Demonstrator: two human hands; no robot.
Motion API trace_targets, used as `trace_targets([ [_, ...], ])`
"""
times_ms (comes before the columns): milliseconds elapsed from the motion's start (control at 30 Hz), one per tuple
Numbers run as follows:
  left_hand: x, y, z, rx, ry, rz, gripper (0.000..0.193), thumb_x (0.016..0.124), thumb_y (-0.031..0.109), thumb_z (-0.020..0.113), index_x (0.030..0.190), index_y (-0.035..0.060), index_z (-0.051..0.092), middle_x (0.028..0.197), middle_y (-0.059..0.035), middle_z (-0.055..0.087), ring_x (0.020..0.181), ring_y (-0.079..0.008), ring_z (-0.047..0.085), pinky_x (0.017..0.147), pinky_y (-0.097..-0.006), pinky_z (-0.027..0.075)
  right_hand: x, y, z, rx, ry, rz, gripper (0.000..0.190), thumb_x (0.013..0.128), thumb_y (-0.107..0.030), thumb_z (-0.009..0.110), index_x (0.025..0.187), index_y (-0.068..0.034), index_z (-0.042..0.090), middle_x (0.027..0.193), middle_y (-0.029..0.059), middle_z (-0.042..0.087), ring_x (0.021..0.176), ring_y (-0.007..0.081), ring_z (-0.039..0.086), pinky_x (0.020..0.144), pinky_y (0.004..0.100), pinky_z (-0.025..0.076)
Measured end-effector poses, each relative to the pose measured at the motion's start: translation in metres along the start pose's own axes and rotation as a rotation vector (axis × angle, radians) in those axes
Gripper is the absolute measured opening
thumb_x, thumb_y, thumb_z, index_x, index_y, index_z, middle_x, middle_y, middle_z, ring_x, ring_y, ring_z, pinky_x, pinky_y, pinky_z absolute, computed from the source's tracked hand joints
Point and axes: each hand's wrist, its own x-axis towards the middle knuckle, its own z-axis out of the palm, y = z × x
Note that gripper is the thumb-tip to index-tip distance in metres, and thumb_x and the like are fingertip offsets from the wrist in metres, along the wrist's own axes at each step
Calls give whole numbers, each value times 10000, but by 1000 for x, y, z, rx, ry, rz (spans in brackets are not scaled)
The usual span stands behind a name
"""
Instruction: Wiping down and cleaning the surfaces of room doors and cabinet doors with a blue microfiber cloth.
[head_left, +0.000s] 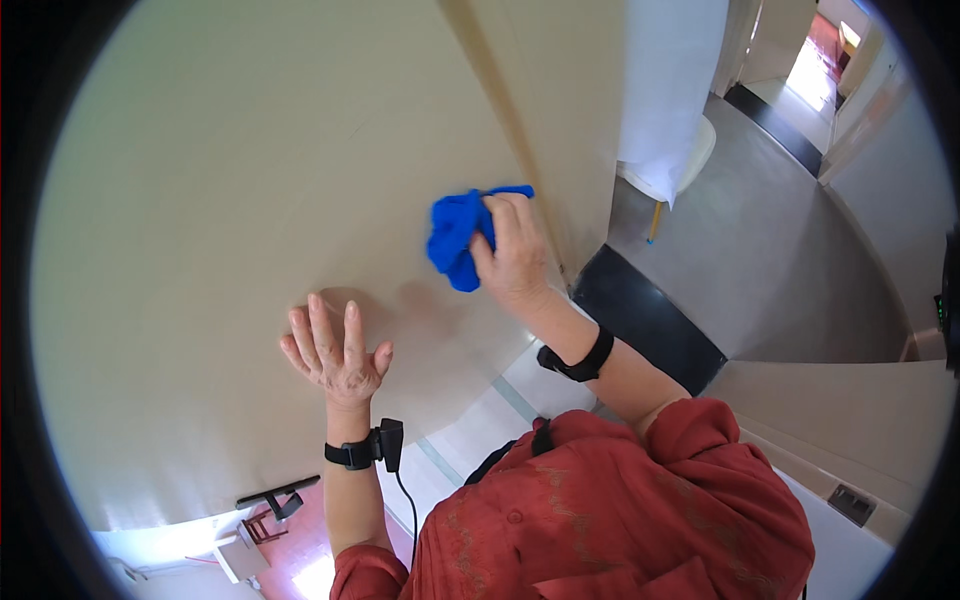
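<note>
A crumpled blue cloth (455, 238) is bunched under the fingers of my right hand (514, 244), held against a large beige door panel (225, 225). The cloth lies close to the tan vertical strip (499, 94) along the panel's side. My left hand (337, 356) is spread with its palm towards the same panel, lower and to the left of the cloth. It holds nothing, and whether its fingertips press on the surface is hard to tell. Both wrists wear black straps, and a cable runs from the left one.
A black door handle (279, 495) juts from the panel's edge at lower left. A dark threshold slab (645, 315) lies on the right, with grey floor (795, 247) beyond. On that floor stands a white chair (694, 161), partly behind a hanging white sheet (667, 82).
</note>
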Motion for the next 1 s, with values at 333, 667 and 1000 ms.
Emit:
trace_targets([
  [333,4,1,5,75,22,-28,573,987,505,304,1298,86,540,1405,-185,465,1388,-364,301,1156,-472,133,-58,53,9,8,-93,88,354,741,-63,653,1069,-17,527,1033,169,548,883,374,584,704,431,494],
  [667,8,14,7,-146,-14,-74,548,985,432,339,1378,65,443,1473,-216,357,1415,-382,231,1154,-498,74,-35,25,9,23,-113,98,351,710,-70,664,1035,-50,532,960,127,525,922,316,559,700,418,506],
  [1000,92,95,14,-392,-9,87,564,976,459,375,1396,86,425,1482,-242,324,1405,-418,229,1135,-542,117,-49,41,-42,17,-219,53,348,714,-101,697,1021,-15,556,954,122,535,890,299,578,719,390,526],
])
